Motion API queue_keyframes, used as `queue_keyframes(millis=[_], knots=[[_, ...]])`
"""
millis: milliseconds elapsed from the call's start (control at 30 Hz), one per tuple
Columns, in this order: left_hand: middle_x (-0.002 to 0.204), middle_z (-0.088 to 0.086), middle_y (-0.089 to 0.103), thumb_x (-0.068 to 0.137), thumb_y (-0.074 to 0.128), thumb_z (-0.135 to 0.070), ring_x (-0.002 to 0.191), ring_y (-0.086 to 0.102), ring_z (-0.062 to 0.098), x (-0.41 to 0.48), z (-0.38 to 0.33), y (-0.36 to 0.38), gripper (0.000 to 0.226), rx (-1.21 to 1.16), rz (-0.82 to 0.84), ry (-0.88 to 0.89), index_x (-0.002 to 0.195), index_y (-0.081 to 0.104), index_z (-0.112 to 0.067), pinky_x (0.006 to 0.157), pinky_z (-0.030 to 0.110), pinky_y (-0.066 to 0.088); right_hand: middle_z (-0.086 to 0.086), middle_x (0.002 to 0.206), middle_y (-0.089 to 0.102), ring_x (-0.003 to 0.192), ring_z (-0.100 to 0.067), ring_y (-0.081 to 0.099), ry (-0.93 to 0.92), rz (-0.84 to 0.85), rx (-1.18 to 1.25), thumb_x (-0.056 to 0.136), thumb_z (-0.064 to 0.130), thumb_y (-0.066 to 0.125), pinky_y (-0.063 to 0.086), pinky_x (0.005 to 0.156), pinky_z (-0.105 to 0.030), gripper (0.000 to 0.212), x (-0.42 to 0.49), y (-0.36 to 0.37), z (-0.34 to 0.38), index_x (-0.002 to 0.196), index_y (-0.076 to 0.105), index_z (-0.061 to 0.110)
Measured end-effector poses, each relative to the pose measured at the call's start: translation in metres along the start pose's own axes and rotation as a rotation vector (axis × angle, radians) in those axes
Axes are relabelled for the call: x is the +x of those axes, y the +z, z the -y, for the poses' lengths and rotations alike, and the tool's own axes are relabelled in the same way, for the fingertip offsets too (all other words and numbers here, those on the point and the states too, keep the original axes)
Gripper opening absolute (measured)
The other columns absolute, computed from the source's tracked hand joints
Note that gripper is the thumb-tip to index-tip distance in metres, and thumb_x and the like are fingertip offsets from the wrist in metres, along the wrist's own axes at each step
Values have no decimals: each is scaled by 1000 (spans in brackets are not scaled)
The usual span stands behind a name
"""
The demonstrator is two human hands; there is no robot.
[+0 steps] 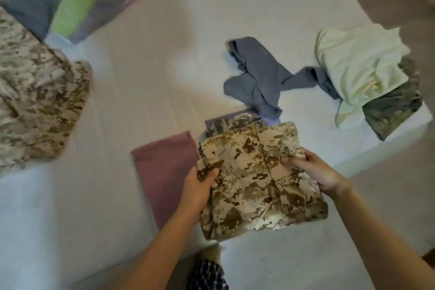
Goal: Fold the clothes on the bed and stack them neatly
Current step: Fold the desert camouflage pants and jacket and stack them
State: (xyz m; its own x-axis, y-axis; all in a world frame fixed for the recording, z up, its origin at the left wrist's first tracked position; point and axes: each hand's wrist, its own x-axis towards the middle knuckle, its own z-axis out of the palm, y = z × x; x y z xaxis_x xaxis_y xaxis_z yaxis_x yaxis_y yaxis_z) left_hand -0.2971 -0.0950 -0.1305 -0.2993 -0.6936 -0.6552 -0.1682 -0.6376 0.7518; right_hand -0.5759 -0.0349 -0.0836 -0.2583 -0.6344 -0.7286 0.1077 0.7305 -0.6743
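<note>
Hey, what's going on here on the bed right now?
A person is folding laundry on the bed. The left hand and right hand grip a folded tan camouflage garment by its sides, partly over a grey camouflage piece. A folded mauve cloth lies to its left. A grey garment and a pale yellow cloth farther back look unfolded.

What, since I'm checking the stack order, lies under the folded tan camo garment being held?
A grey-green camo piece peeks out past the far edge of the tan camo garment, with a sliver of purple-grey fabric beside it. Anything further beneath is covered.
</note>
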Motion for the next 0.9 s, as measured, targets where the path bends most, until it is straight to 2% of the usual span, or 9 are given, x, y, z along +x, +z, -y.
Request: queue_keyframes(millis=[133, 233, 333, 433, 500, 633, 733, 833, 900], knots=[[123, -1, 60, 92, 56, -32, 114, 55, 16, 70, 15, 41, 41, 184, -135, 32, 130, 49, -16, 94, 31, 45, -3, 110, 69, 99, -22, 67, -30, -47, -177, 76, 32, 76, 57, 76, -32, 59, 82, -18, -19, 128, 49, 20], [129, 6, 55, 96, 50, -29, 120, 50, 24, 100, 38, 49, 39, 386, -167, 7, 131, 46, -13, 93, 29, 38, -13, 132, 53, 117, -33, 53, -78, -200, -549, 88, 38, 62, 45, 97, -48, 65, 118, 8, -61, 141, 32, 15], [129, 4, 54, 97, 47, -30, 120, 49, 22, 105, 48, 54, 37, 431, -214, 21, 131, 45, -16, 91, 27, 37, -14, 145, 38, 131, -36, 37, -85, -444, -824, 89, 52, 51, 31, 108, -52, 70, 122, 17, -76, 144, 28, 15], [129, 4, 56, 95, 50, -38, 120, 50, 23, 96, 46, 51, 41, 446, -217, -14, 129, 46, -16, 101, 37, 40, -13, 153, 25, 143, -34, 15, -461, -643, -1057, 92, 51, 44, 4, 118, -49, 64, 106, 41, -76, 144, 28, 17], [128, 3, 56, 92, 51, -44, 122, 49, 25, 88, 42, 42, 46, 620, -266, -39, 129, 47, -17, 103, 46, 38, -9, 158, 13, 146, -31, 4, -555, -472, -1140, 92, 61, 30, -7, 118, -46, 71, 92, 72, -84, 150, 18, 22], [138, 0, 48, 92, 53, -40, 130, 38, 21, 58, 42, -7, 47, 815, -405, 27, 133, 46, -20, 107, 40, 27, -3, 154, -24, 143, -29, -22, -268, -238, -1368, 91, 65, 6, -9, 115, -57, 72, 94, 97, -97, 146, -19, 26], [138, 2, 48, 92, 55, -35, 129, 41, 22, 20, 52, -78, 44, 820, -466, -47, 133, 47, -18, 108, 37, 27, -11, 159, -11, 145, -34, -14, -176, -290, -1299, 97, 51, 22, -3, 115, -60, 70, 89, 114, -73, 151, -6, 16], [139, 2, 49, 93, 55, -32, 128, 43, 21, -27, 71, -160, 40, 820, -551, -191, 130, 49, -19, 109, 38, 27, -19, 156, 17, 145, -38, 7, -378, -406, -1153, 97, 31, 39, 1, 116, -54, 55, 56, 168, -48, 145, 30, 7], [139, 3, 49, 92, 55, -32, 128, 44, 22, -54, 84, -216, 38, 833, -605, -259, 128, 51, -19, 109, 39, 29, -16, 156, 19, 146, -33, 8, -510, -245, -1181, 95, 27, 46, 1, 116, -49, 52, 31, 225, -40, 143, 35, 11]])
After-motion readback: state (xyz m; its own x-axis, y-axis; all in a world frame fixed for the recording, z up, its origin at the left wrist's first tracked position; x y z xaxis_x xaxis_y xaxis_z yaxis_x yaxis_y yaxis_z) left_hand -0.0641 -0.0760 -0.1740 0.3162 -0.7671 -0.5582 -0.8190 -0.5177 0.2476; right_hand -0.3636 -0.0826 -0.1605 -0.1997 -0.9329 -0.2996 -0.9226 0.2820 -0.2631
